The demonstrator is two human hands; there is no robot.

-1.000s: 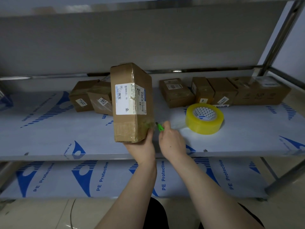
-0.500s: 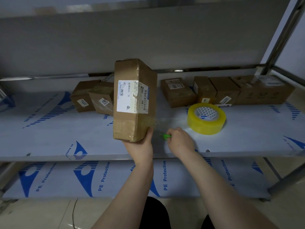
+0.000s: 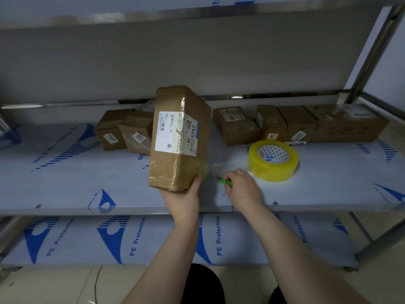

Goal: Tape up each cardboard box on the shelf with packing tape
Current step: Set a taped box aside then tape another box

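The left hand (image 3: 182,200) grips the bottom of a tall brown cardboard box (image 3: 175,139), held on end above the white film-covered metal shelf (image 3: 65,183), thumb against its side and the other fingers hidden. The right hand (image 3: 243,189) curls round a small green cutter (image 3: 225,182) beside a clear tape strip (image 3: 228,164) that runs to the yellow packing tape roll (image 3: 273,160).

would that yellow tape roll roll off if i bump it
Probably not: the tape roll lies flat on the shelf, so it should slide rather than roll. Its thick winding suggests some heft.
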